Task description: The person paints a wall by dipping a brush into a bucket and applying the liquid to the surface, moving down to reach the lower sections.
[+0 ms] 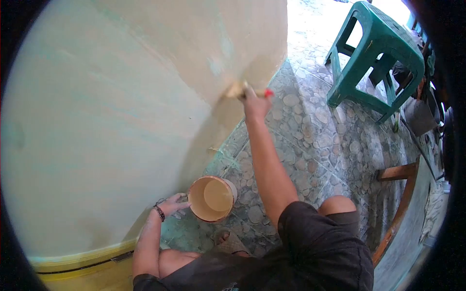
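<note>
Brush bristles blur into the wall, right hand fisted on it; left hand clasps the pail, fingertips hidden.

The right arm is being stretched out nearly straight, from the near right of the scene toward the far middle. The right hand is being held closed in a tight grip, with the wrist in line with the forearm. The left arm is being held low at the near left, with the forearm angled far and right. The left hand is being held with its fingers pointed right; their curl cannot be told.
</note>
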`<action>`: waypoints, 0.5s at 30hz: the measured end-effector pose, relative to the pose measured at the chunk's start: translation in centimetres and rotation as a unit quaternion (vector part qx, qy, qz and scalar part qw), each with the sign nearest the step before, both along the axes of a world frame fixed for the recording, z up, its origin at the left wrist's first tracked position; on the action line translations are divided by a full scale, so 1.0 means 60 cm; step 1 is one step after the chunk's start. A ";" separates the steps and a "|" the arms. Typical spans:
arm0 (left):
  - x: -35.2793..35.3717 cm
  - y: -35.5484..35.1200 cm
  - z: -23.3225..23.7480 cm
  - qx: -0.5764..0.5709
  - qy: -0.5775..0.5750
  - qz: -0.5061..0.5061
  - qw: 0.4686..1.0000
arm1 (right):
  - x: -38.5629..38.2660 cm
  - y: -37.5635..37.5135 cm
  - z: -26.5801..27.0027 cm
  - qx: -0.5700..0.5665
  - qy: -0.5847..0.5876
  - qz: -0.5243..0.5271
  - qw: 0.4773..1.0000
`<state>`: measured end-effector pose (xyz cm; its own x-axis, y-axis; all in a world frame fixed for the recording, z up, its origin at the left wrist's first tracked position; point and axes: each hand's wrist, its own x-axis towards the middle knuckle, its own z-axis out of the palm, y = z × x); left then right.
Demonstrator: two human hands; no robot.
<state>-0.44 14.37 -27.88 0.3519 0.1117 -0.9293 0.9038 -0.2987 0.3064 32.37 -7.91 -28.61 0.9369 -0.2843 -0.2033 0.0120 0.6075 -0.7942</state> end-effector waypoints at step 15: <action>-0.015 -0.001 0.018 0.033 0.001 -0.032 0.999 | -0.007 0.006 -0.072 0.072 0.020 -0.035 0.997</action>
